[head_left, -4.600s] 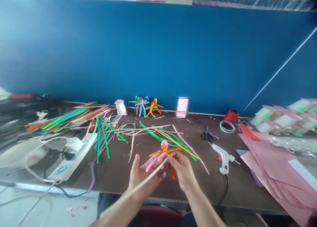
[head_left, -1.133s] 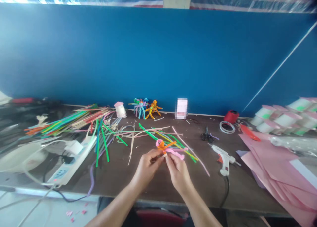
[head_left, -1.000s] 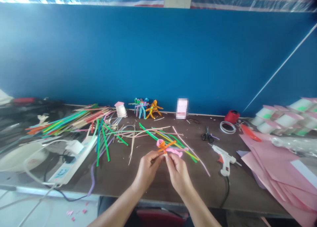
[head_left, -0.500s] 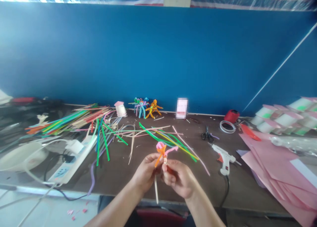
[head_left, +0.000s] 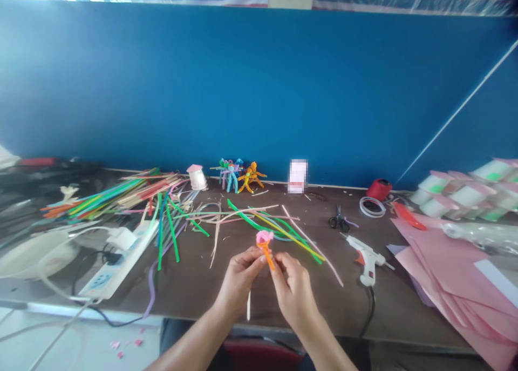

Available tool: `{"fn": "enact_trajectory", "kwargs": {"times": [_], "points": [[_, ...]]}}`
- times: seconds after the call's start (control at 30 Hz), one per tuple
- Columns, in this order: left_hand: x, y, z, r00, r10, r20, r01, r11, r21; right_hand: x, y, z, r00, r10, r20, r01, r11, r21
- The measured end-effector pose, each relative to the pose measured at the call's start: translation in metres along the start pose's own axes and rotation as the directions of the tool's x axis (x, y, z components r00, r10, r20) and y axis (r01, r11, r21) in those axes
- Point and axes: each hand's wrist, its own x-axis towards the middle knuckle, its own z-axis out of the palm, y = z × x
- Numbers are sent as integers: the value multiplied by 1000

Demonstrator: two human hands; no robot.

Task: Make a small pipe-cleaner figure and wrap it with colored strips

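Observation:
Both of my hands meet above the front of the brown table [head_left: 194, 284] and pinch one small pipe-cleaner figure [head_left: 265, 243] with a pink looped head and an orange body. My left hand [head_left: 238, 282] grips it from the left, fingers closed. My right hand [head_left: 293, 290] grips it from the right, fingers closed too. A thin pale stick [head_left: 248, 305] hangs down from between my hands. The figure's lower part is hidden by my fingers.
Loose coloured pipe cleaners [head_left: 279, 228] lie behind my hands, a larger bundle [head_left: 109, 195] at the left. Finished figures [head_left: 238, 175] stand by the blue wall. Scissors [head_left: 338, 220], a glue gun [head_left: 366, 257], pink paper sheets [head_left: 453, 274], a power strip [head_left: 117, 257] and a red spool [head_left: 378, 189] surround the spot.
The figure was turned between my hands; its pink and orange limbs, spread sideways a second ago, are now folded in. The pale stick swung from slanting left to hanging down.

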Motion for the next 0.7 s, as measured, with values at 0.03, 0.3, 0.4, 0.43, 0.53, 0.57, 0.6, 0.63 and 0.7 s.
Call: {"fn": "enact_trajectory", "kwargs": {"times": [0.03, 0.3, 0.4, 0.43, 0.53, 0.57, 0.6, 0.63, 0.7], "points": [[0, -1, 0, 1000, 8, 5, -8, 1000, -2, 0, 0, 1, 999, 36, 23, -37, 996, 76], [-4, -5, 1, 1000, -11, 26, 10, 1000, 12, 3, 4, 16, 952, 255, 167, -304, 767, 565], [-10, -9, 4, 996, -82, 44, 84, 995, -49, 2, 5, 21, 956, 263, 129, -286, 734, 616], [-12, -11, 5, 996, -89, 10, 90, 991, -95, 2, 5, 22, 956, 265, 128, -284, 723, 629], [-13, -17, 6, 990, -75, -120, 47, 975, -217, 1, 4, 24, 951, 275, 141, -298, 696, 653], [-13, -18, 5, 988, -65, -137, 33, 974, -224, 1, 3, 24, 951, 274, 142, -299, 696, 653], [-12, -18, 4, 989, -57, -133, 28, 977, -212, 1, 3, 24, 951, 272, 146, -300, 703, 645], [-10, -18, 3, 991, -50, -123, 26, 982, -186, 0, 2, 24, 951, 270, 151, -303, 713, 632], [-6, -16, 0, 994, -42, -102, 29, 992, -126, 0, 1, 23, 947, 271, 172, -318, 724, 613]]}}
